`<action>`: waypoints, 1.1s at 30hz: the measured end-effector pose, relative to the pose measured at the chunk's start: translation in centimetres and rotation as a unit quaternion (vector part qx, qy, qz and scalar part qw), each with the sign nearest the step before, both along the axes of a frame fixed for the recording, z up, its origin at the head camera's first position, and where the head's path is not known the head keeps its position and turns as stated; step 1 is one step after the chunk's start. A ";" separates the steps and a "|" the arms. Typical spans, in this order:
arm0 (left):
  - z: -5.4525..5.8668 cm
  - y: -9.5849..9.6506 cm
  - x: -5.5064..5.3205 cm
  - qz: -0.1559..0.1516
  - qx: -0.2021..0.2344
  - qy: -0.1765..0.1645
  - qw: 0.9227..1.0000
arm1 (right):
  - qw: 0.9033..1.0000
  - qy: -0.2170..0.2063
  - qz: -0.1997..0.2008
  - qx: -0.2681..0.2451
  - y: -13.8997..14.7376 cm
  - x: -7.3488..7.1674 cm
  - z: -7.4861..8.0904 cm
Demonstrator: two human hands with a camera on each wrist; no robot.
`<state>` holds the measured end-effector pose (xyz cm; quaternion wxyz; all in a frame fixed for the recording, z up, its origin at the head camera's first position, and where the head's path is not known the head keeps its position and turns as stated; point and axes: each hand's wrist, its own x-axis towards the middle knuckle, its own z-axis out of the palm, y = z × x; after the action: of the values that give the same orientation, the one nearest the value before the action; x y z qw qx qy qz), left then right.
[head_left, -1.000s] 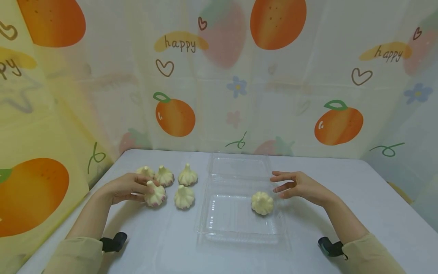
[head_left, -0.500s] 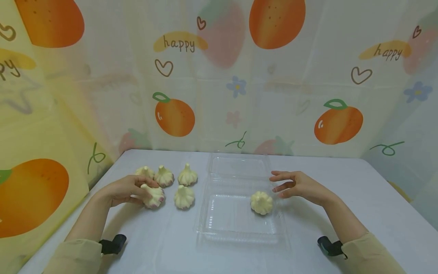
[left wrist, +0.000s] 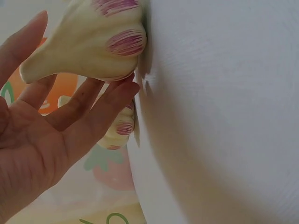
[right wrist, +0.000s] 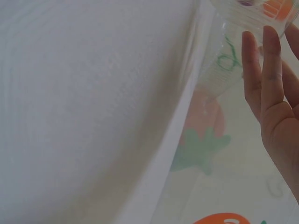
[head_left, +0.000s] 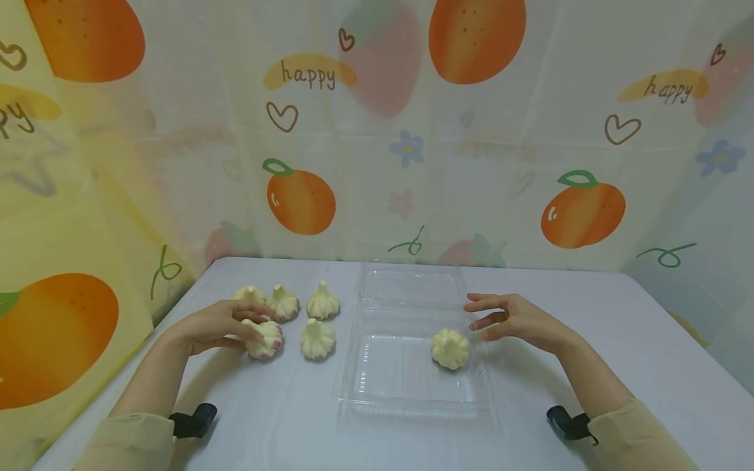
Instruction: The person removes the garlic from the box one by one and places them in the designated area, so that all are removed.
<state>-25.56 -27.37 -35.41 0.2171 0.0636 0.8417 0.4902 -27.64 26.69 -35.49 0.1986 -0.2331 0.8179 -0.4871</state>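
Observation:
In the head view my left hand (head_left: 219, 325) grips a garlic bulb (head_left: 268, 340) at the left of the table, thumb across its near side. The left wrist view shows that purple-streaked bulb (left wrist: 100, 42) low by the tabletop, its neck leaning toward the palm, with the fingers (left wrist: 77, 105) behind it. Right of it stands an open clear plastic clamshell box (head_left: 377, 399) with one garlic bulb (head_left: 450, 349) inside. My right hand (head_left: 521, 320) hovers by the box's right edge, fingers loosely spread and holding nothing; the right wrist view shows its fingertips (right wrist: 272, 39) close to the plastic.
Several more garlic bulbs stand near my left hand, among them one in front (head_left: 317, 339) and one behind (head_left: 323, 301). The box's lid (head_left: 412, 288) lies back toward a fruit-printed curtain (head_left: 489, 150). White cloth covers the table (head_left: 283, 425).
The held garlic bulb has tipped left toward the palm, and my left hand's thumb now lies across its near side. My right hand has stayed almost still.

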 end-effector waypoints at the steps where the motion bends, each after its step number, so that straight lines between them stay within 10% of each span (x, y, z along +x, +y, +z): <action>1: 0.1 0.0 0.0 -0.004 -0.002 0.004 1.000 | 1.000 0.000 0.000 0.001 0.0 0.0 0.0; 11: 1.3 -0.3 0.5 -0.047 -0.040 0.047 0.997 | 1.000 -0.007 -0.009 0.009 -0.2 0.4 0.0; 20: 3.2 0.6 0.4 -0.016 -0.056 0.090 0.994 | 1.000 0.008 -0.007 0.018 0.0 -0.4 0.5; 28: 6.4 6.2 1.5 0.081 -0.018 0.197 0.977 | 1.000 0.000 -0.006 0.018 -0.1 -0.7 0.5; 33: 6.8 11.2 2.4 0.064 0.056 0.198 0.977 | 1.000 -0.003 -0.007 0.019 -0.2 -0.8 0.2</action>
<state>-23.15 -16.21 -28.59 0.0106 0.1173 0.8415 0.5273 -28.42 26.54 -35.32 0.2018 -0.2222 0.8278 -0.4740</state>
